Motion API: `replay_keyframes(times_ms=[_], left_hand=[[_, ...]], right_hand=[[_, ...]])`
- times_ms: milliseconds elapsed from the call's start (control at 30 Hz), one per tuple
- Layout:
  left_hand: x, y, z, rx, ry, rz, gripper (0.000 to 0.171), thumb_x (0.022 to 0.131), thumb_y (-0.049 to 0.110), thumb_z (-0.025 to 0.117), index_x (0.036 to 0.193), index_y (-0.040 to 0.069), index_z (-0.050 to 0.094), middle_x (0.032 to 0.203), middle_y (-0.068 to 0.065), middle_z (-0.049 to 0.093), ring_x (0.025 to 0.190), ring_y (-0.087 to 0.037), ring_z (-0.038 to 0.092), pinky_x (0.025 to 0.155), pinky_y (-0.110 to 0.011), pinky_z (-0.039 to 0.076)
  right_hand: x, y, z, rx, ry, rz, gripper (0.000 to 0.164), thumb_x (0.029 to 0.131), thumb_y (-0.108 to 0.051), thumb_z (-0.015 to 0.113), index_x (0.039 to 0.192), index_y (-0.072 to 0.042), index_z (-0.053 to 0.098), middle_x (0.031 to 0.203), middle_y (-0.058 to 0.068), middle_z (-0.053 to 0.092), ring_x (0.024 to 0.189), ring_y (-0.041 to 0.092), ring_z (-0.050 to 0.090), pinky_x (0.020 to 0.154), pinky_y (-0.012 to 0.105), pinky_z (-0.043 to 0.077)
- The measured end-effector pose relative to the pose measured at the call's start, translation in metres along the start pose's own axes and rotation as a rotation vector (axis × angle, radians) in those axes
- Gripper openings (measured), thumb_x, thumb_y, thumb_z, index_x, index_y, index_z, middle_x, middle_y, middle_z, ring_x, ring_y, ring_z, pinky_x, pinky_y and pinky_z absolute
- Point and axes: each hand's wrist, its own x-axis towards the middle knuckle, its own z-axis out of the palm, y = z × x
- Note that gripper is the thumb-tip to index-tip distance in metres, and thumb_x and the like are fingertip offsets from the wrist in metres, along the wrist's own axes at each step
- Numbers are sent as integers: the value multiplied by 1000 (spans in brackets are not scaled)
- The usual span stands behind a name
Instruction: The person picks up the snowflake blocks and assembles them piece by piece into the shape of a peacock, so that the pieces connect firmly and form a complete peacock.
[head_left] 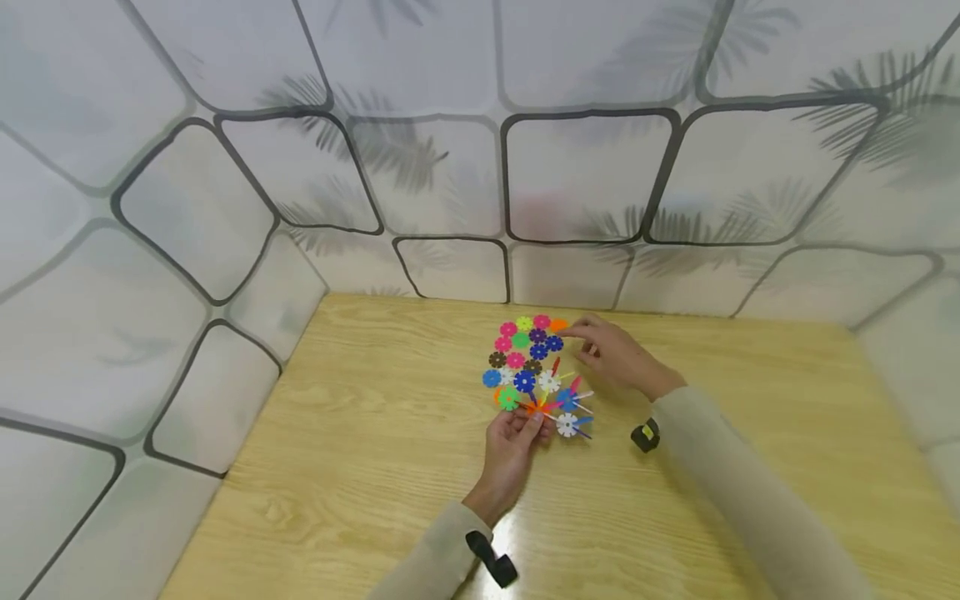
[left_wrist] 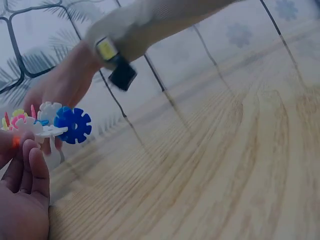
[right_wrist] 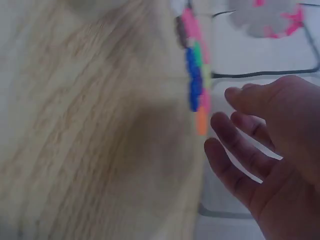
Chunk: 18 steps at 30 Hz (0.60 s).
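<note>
In the head view, colourful notched plastic discs (head_left: 524,382) form a cluster over the table; some stand on edge at its lower right. My left hand (head_left: 510,454) pinches an orange disc (head_left: 537,409) at the cluster's near side. Past that hand in the left wrist view shows a blue disc (left_wrist: 73,125). At the cluster's far right corner is my right hand (head_left: 617,354), its fingertips close to another orange disc (head_left: 558,325). Seen from the right wrist, its fingers (right_wrist: 235,172) are spread and loosely bent, holding nothing. Whether a fingertip touches that orange disc (right_wrist: 201,121), I cannot tell.
The light wooden table (head_left: 360,433) runs back to a pale wall (head_left: 577,175) with a dark line pattern and leaf shapes. A black strap end (head_left: 491,560) hangs at the left wrist, and a black wrist device (head_left: 646,435) at the right.
</note>
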Motion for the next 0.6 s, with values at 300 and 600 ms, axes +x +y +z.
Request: replay_keyframes(times_ms=[300,600], left_hand=[[1,-3,1,-17,-43,12,18,107,-5,58,99,11,59,88,5,79,82,-7,72,80,-23,63],[4,-3,-1,11,-11,3,17,109,-2,55,98,10,56,84,3,69,77,-10,64,72,-22,57]], right_hand=[[26,15,14,-68,-112,144,37,102,-11,72,136,4,67,113,14,62,96,24,61,88,44,58],[10,-5,-12,246,-67,92,10,106,-3,69,113,-4,75,107,12,80,100,29,75,87,30,61]])
